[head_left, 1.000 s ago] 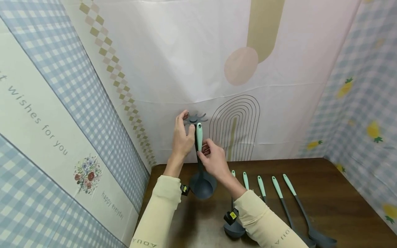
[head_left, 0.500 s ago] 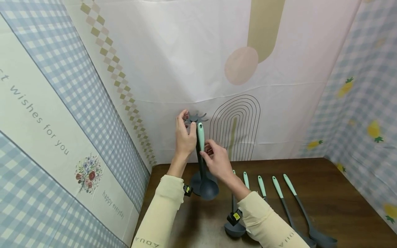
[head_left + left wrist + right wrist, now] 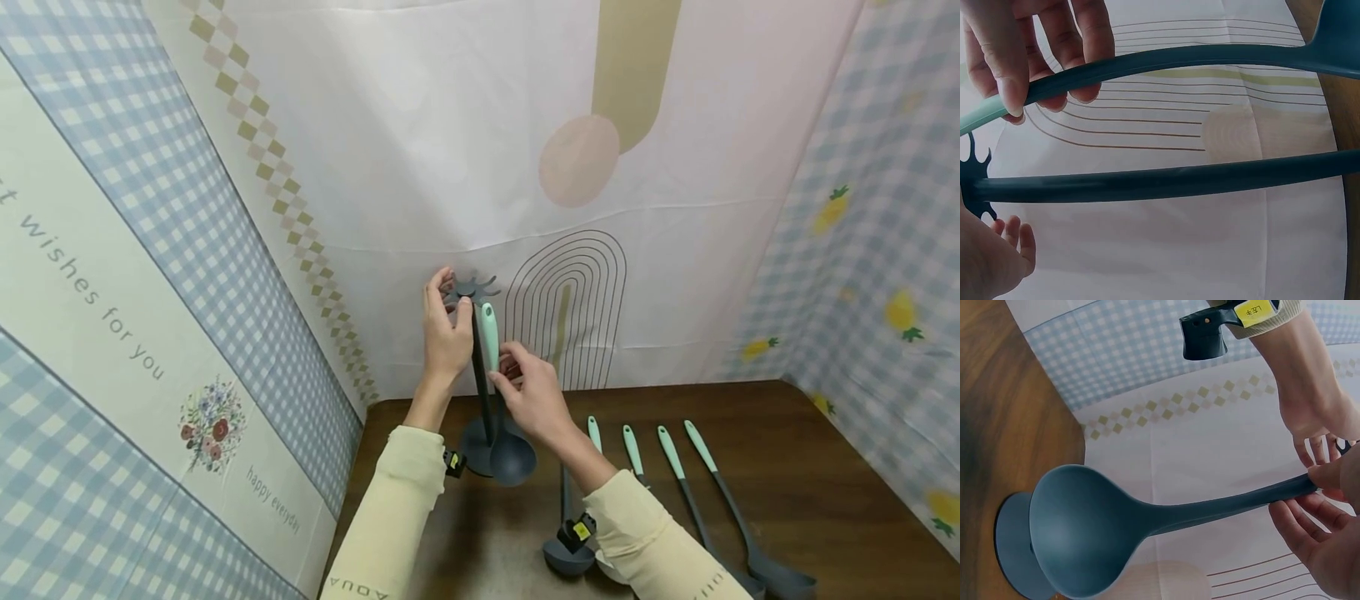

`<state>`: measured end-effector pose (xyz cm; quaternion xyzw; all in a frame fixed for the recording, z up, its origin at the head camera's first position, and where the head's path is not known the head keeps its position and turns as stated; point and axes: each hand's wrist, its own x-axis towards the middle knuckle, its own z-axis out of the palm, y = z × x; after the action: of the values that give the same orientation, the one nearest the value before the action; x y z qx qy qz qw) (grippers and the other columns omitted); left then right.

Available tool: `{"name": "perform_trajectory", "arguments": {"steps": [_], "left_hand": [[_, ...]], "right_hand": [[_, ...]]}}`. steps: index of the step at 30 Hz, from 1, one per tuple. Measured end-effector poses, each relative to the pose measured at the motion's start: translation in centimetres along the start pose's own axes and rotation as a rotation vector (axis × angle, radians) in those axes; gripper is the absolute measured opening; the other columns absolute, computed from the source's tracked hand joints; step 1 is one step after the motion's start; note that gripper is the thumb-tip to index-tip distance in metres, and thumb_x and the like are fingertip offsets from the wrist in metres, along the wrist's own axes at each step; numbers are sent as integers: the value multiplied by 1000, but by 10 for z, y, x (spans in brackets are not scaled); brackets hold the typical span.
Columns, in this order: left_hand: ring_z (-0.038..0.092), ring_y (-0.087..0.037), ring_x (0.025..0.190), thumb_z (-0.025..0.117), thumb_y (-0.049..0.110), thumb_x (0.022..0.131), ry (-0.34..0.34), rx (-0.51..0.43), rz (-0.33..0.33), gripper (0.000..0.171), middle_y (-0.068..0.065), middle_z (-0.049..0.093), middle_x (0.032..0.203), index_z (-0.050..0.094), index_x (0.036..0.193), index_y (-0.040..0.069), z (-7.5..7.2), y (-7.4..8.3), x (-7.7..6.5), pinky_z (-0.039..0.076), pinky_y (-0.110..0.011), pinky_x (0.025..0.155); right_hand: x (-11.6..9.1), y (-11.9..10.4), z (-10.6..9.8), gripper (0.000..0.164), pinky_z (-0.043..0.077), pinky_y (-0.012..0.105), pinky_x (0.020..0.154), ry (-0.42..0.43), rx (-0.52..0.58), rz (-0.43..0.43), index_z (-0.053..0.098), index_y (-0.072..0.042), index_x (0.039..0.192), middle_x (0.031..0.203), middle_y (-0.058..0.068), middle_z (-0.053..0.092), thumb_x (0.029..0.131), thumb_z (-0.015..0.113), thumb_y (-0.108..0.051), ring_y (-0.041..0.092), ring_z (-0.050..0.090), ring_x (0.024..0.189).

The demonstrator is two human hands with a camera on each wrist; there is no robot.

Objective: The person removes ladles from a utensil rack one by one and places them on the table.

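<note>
A dark utensil stand (image 3: 482, 383) rises near the back wall, with a round base and a crown of hooks (image 3: 472, 288). My left hand (image 3: 446, 342) holds its top, thumb against the pole and fingers behind the hooks. My right hand (image 3: 534, 396) pinches a dark ladle (image 3: 513, 461) where its mint handle (image 3: 490, 329) meets the shaft. Bowl down, the ladle hangs beside the pole, its handle end just right of and below the hooks. In the right wrist view the ladle's bowl (image 3: 1085, 531) partly covers the stand's base (image 3: 1015, 550).
Several mint-handled utensils lie in a row on the brown table (image 3: 420, 533): a deeper ladle (image 3: 567, 557) under my right wrist, others partly hidden by the sleeve, and a turner (image 3: 780, 577) at the far right. Printed cloth walls (image 3: 420, 183) close in the back and sides.
The ladle has shifted right, from in front of the pole to beside it, and its handle end sits slightly lower. My right hand moved right with it; the left stays at the hooks.
</note>
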<state>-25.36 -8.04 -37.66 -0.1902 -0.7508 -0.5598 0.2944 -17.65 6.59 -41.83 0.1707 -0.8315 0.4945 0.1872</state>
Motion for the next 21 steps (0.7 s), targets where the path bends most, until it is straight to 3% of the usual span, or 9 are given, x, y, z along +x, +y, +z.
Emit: {"name": "perform_trajectory", "arguments": {"steps": [10,21], "left_hand": [[49,-28,133,49,15,107,26,-12,1,54,-15,45,152,38,158,4,1,-4,-1,47,-45,104],[49,-29,133,47,15,106,24,5,0,54,-15,45,153,38,158,4,2,0,-2,47,-46,104]], "right_hand": [[-4,4,-4,27,61,32,76,-6,23,16,66,-9,127,100,4,71,101,73,-12,18,70,90],[-3,14,-17,30,59,40,78,50,70,66,67,-7,125,99,8,71,97,78,-12,23,70,88]]}}
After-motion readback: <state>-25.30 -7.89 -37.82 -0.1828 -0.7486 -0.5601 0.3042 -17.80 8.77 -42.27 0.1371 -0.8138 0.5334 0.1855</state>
